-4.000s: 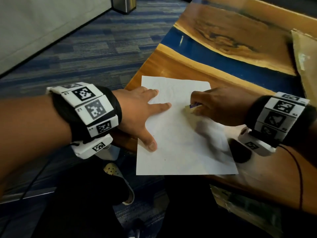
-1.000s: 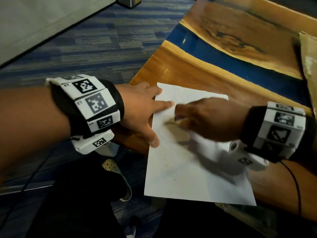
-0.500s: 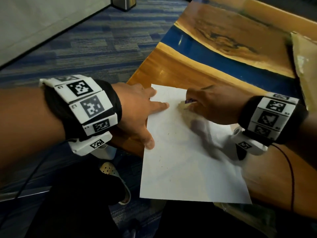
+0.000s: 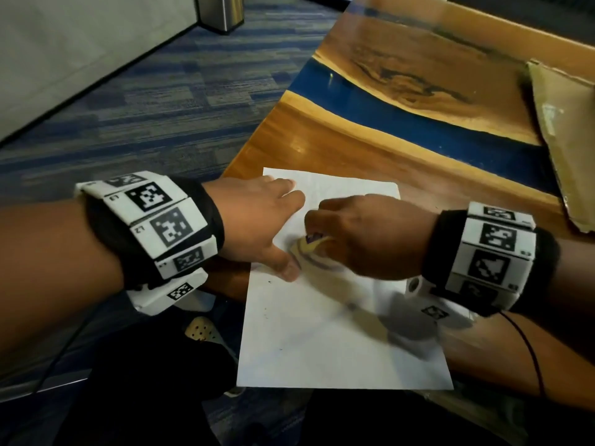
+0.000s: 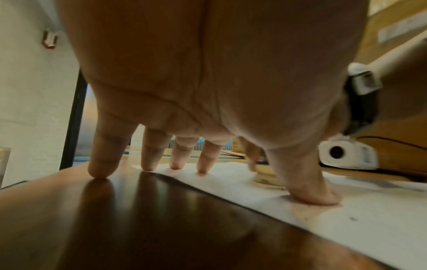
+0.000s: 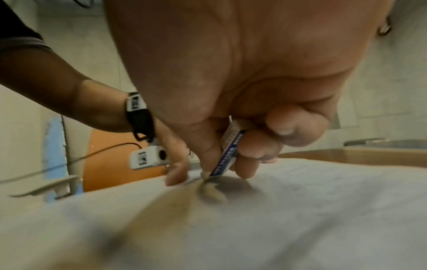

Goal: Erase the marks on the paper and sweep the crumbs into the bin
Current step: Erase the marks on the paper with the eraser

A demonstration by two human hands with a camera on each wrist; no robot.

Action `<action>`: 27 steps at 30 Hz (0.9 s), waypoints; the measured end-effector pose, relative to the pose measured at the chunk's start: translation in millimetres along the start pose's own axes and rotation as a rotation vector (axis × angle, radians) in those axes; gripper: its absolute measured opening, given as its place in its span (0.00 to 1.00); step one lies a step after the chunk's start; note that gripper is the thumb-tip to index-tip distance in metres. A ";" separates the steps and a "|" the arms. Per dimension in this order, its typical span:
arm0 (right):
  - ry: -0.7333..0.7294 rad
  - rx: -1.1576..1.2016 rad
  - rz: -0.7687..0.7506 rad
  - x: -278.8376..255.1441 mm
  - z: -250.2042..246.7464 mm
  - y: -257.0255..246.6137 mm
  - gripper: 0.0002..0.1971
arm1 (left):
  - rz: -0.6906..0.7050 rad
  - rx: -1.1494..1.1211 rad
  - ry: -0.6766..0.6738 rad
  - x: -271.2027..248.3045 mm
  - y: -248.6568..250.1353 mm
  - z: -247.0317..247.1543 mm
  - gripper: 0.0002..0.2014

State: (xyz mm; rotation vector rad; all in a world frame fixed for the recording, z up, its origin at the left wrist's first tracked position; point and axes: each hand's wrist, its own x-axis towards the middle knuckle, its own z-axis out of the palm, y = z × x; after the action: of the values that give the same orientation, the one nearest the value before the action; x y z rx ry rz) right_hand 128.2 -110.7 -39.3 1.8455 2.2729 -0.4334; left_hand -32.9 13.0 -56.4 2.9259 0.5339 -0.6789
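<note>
A white sheet of paper (image 4: 335, 342) lies at the near corner of the wooden table (image 4: 370, 146), its near edge hanging past the table's rim. My left hand (image 4: 273, 220) is spread flat, with straight fingers (image 5: 203, 164) and thumb pressing the sheet's left side. My right hand (image 4: 360, 233) pinches a blurred eraser (image 4: 310, 243) in a blue and white sleeve (image 6: 227, 151), whose tip rubs the paper beside my left thumb. A few dark crumbs (image 4: 267, 309) dot the sheet's left part.
A metal bin (image 4: 220, 11) stands on the striped carpet at the far left. A flattened cardboard piece (image 4: 566, 136) lies at the table's right. A blue resin band (image 4: 402, 114) crosses the tabletop. My shoe (image 4: 206, 333) shows under the table's edge.
My right hand has kept rubbing the eraser back and forth, now drawn nearer beside my left thumb. The paper sits slightly turned. My left hand has stayed pressed on the sheet.
</note>
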 end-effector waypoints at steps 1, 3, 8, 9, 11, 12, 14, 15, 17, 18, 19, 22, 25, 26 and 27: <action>-0.007 0.018 -0.027 -0.2 3.2 0.5 0.11 | -0.003 0.001 -0.004 0.5 -0.1 0.0 0.52; 0.021 0.025 0.083 5.7 -1.5 15.3 0.11 | -0.021 0.031 -0.019 0.7 1.3 -1.4 0.55; 0.080 -0.002 0.075 5.3 0.6 8.9 0.12 | -0.044 0.059 -0.015 -1.0 1.1 -1.3 0.55; 0.059 0.039 0.006 3.0 4.9 -0.7 0.14 | -0.041 0.052 -0.012 -1.6 0.4 -0.7 0.56; 0.044 0.062 0.035 5.2 4.5 2.8 0.15 | -0.046 0.064 -0.014 -2.0 0.3 0.1 0.56; 0.052 0.046 0.132 8.9 -0.1 13.1 0.14 | -0.052 0.075 -0.014 -2.0 0.6 0.0 0.56; 0.081 -0.021 0.244 11.5 -4.6 27.6 0.12 | -0.061 0.087 -0.018 -2.0 2.1 -1.2 0.55; 0.093 -0.027 0.221 9.7 -2.8 24.8 0.12 | -0.059 0.084 -0.019 -2.1 2.0 -1.6 0.55; 0.080 0.000 0.024 4.3 4.5 3.1 0.13 | -0.054 0.071 -0.023 -3.1 0.7 -1.6 0.56; 0.050 0.033 -0.064 0.1 8.6 -6.5 0.13 | -0.053 0.070 -0.028 -3.6 0.1 -1.2 0.57; 0.021 0.056 -0.083 -2.5 10.2 -5.9 0.13 | -0.054 0.073 -0.035 -4.2 -0.2 -1.3 0.57; 0.060 -0.004 0.167 0.7 -5.5 29.6 0.13 | -0.068 0.078 -0.053 -4.8 0.6 -3.1 0.57; 0.079 -0.044 0.160 -4.2 -2.3 30.0 0.14 | -0.068 0.088 -0.063 -3.5 0.1 -5.1 0.57; 0.069 -0.024 0.053 -5.8 1.5 16.3 0.14 | -0.066 0.086 -0.069 -3.5 -0.3 -5.4 0.58; 0.038 0.015 -0.041 -8.1 5.7 4.3 0.13 | -0.063 0.088 -0.076 -3.1 -0.7 -6.1 0.58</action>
State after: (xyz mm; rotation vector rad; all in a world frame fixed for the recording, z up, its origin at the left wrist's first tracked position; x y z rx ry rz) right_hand 133.8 -119.3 -42.5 1.8323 2.3417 -0.4261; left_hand -33.2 13.7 -49.6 2.9602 0.6057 -0.8381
